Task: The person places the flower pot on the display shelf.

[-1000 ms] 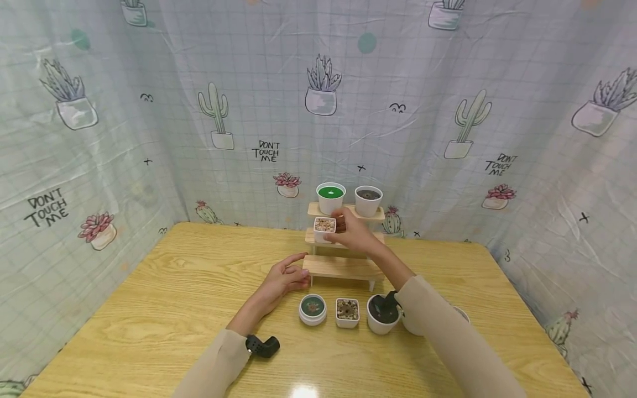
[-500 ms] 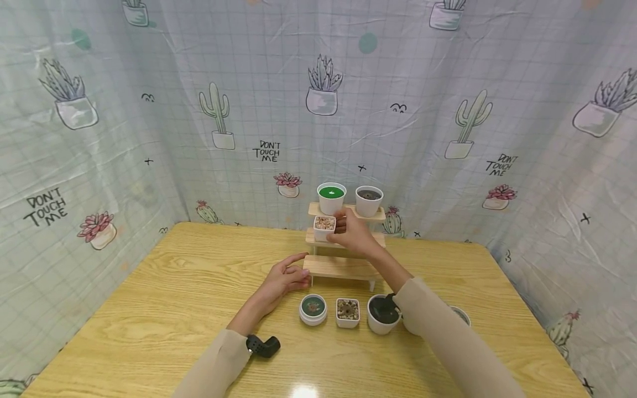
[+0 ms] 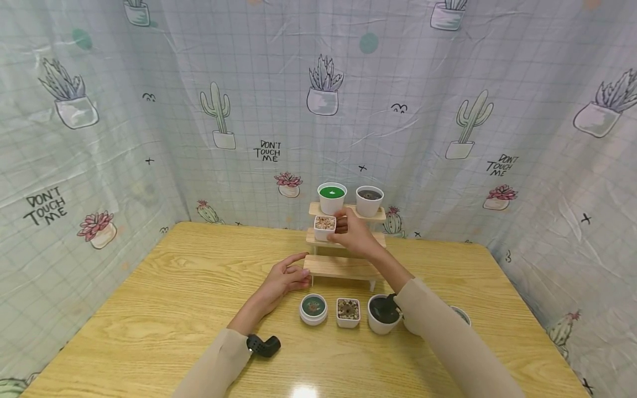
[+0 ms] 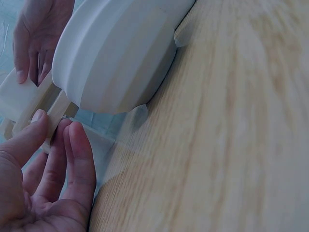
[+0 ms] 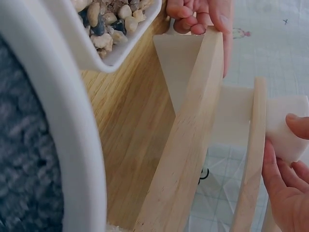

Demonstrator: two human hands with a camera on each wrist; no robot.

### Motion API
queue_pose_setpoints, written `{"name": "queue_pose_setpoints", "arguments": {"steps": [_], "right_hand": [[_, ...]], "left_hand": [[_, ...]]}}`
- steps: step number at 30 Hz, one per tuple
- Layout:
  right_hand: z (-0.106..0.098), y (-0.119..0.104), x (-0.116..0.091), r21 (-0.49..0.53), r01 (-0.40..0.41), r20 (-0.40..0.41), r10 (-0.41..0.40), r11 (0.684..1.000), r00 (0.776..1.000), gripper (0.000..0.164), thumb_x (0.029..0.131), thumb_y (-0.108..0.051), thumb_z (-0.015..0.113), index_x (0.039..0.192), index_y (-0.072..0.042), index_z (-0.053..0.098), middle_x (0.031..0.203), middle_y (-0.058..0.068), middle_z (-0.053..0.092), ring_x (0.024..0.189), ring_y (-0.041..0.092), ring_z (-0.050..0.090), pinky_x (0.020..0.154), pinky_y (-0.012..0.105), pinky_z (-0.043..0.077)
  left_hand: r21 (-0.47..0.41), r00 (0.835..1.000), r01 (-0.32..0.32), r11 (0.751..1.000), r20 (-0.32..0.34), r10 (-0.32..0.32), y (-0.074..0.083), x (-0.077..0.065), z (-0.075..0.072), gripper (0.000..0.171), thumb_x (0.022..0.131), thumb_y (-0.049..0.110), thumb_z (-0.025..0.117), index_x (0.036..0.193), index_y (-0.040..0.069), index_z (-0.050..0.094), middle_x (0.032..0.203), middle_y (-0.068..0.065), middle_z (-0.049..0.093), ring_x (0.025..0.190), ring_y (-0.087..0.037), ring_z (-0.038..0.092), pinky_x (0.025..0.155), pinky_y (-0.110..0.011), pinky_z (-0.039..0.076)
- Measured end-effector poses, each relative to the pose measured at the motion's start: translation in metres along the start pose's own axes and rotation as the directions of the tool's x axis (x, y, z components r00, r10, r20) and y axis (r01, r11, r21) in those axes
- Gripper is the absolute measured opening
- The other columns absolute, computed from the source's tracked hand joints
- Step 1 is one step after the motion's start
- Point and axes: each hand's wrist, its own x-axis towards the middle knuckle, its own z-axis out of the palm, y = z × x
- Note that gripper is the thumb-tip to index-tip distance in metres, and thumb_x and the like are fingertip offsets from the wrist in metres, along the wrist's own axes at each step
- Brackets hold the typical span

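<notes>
A small square white flowerpot (image 3: 324, 234) filled with pale pebbles stands at the left end of the middle tier of a wooden stepped plant stand (image 3: 343, 267). My right hand (image 3: 354, 235) grips this pot from its right side, thumb in front and fingers behind. Lower down, my left hand (image 3: 282, 281) pinches the left end of the bottom tier between thumb and fingers. The left wrist view shows the left thumb (image 4: 36, 128) on the board's edge. In the right wrist view the held pot (image 5: 285, 126) sits against the middle board.
On the top tier are a pot with a green surface (image 3: 332, 202) and a grey-filled pot (image 3: 368, 202). In front of the stand stand a round pot (image 3: 313, 310), a square pebble pot (image 3: 348, 313) and a dark-filled pot (image 3: 382, 318). The right sleeve (image 3: 448, 331) partly hides more pots.
</notes>
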Motion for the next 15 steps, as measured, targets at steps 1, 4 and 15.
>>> {"name": "queue_pose_setpoints", "arguments": {"steps": [1, 4, 15], "right_hand": [[-0.0002, 0.0001, 0.0002, -0.003, 0.003, 0.001, -0.003, 1.0, 1.0, 0.058, 0.091, -0.004, 0.076, 0.139, 0.003, 0.043, 0.133, 0.028, 0.063, 0.124, 0.038, 0.064, 0.105, 0.047, 0.056], [-0.0004, 0.0, 0.0008, -0.007, 0.0, -0.001, 0.0, 1.0, 1.0, 0.058, 0.091, -0.004, 0.076, 0.138, 0.002, 0.043, 0.133, 0.028, 0.063, 0.124, 0.038, 0.064, 0.105, 0.047, 0.057], [0.0002, -0.0013, -0.0004, -0.012, -0.003, 0.001, 0.003, 1.0, 1.0, 0.06, 0.09, -0.005, 0.077, 0.138, 0.003, 0.041, 0.133, 0.029, 0.063, 0.123, 0.038, 0.065, 0.105, 0.046, 0.057]], "left_hand": [[-0.001, 1.0, 0.002, 1.0, -0.001, -0.002, 0.0002, -0.0001, 0.0004, 0.065, 0.103, 0.017, 0.066, 0.16, 0.012, 0.035, 0.103, -0.001, 0.074, 0.099, -0.017, 0.073, 0.091, -0.031, 0.063], [-0.002, 1.0, 0.003, 1.0, -0.001, -0.003, 0.0003, -0.0001, 0.0004, 0.066, 0.103, 0.017, 0.066, 0.16, 0.012, 0.035, 0.103, -0.001, 0.074, 0.098, -0.017, 0.073, 0.091, -0.03, 0.063], [-0.006, 1.0, 0.003, 1.0, -0.014, -0.003, 0.0, -0.0008, 0.0021, 0.064, 0.103, 0.014, 0.066, 0.159, 0.012, 0.036, 0.101, -0.002, 0.074, 0.097, -0.016, 0.073, 0.09, -0.029, 0.063]]}}
